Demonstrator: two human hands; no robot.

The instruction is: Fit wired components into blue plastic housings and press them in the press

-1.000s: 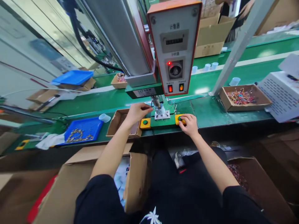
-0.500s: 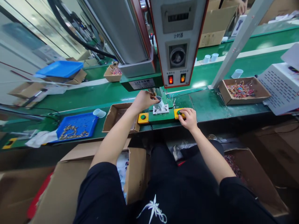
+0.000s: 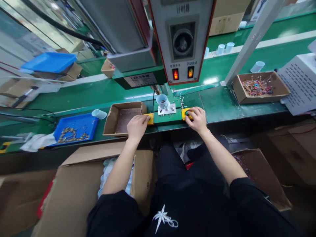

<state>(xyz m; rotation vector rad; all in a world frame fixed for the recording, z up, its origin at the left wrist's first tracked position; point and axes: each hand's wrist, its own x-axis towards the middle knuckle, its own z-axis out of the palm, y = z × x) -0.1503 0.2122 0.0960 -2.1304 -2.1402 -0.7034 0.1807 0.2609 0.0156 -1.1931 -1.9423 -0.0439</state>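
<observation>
My left hand [image 3: 137, 127] lies over the left yellow button box [image 3: 150, 119], fingers bent together and hiding its button. My right hand [image 3: 197, 119] has thumb and fingers curled about the green push button [image 3: 187, 113] of the right yellow box [image 3: 183, 115]. Between the hands, a pale blue cup [image 3: 162, 102] with small parts inside sits on a metal fixture plate [image 3: 170, 109], touched by neither hand. Above the cup hangs the press head [image 3: 140, 80], with a metal rod pointing down.
A cardboard tray [image 3: 111, 120], another cup [image 3: 99, 114] and a blue tray [image 3: 92, 133] of small metal parts stand left. At right are a box of wired parts [image 3: 237, 97] and a slanted post [image 3: 243, 52]. The control box [image 3: 160, 42] overhangs the bench.
My left hand has left the cup and come down and left onto the left button box. My right hand stays at its button. The view has shifted slightly.
</observation>
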